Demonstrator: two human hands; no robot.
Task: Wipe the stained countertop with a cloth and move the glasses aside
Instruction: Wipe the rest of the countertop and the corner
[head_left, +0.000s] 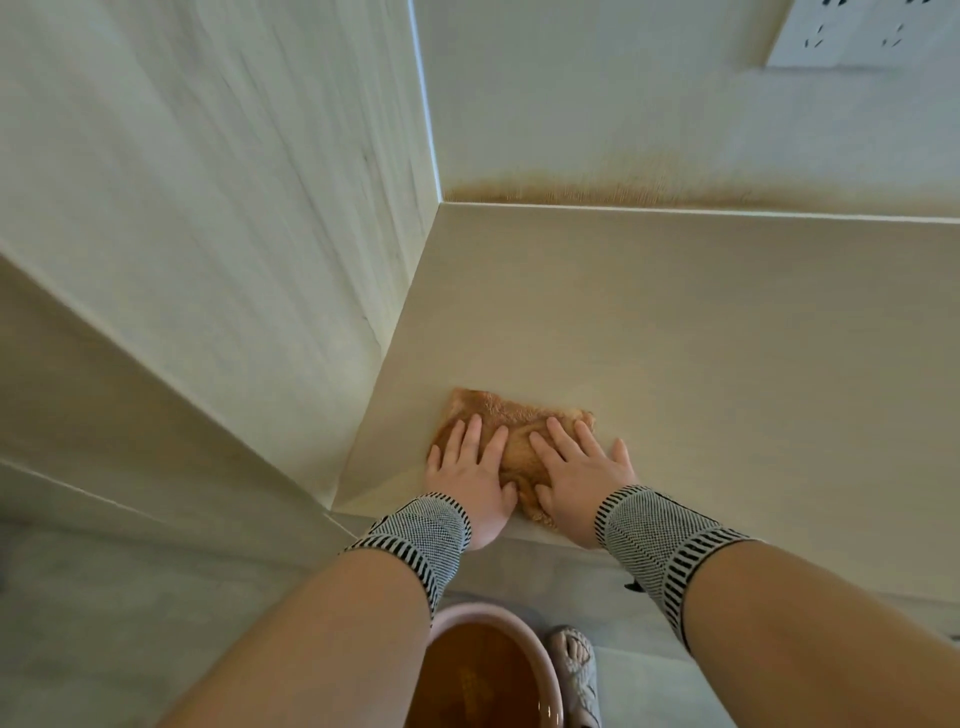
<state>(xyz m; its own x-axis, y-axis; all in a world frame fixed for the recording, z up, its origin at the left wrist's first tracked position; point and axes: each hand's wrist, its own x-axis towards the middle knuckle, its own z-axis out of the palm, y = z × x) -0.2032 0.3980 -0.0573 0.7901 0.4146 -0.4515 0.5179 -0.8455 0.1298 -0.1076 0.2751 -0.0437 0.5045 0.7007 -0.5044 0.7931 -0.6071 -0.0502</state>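
A crumpled, brown-stained terry cloth (511, 434) lies on the pale beige matte worktop (701, 332), at its near left corner. Its long axis runs left to right, roughly along the front edge, and its near end droops to that edge between the two hands.

The left hand (470, 475) lies flat on the left half of the cloth, fingers (472, 431) straight and slightly spread, pointing away toward the back wall. The right hand (579, 475) presses the right half the same way, fingers (563, 436) straight and fanned, its little finger off the cloth on bare worktop. Both wrists wear grey knitted bands with black-striped cuffs (654, 535).

The cloth sits just beside the pale side wall panel (234, 208) on the left. To the right and toward the back the worktop is open surface. A brown stain band (597, 189) runs along the foot of the back wall, well apart from the cloth.

Below, on the floor, a pink basin of brown water (483, 670) stands beside a sandalled foot (576, 670).
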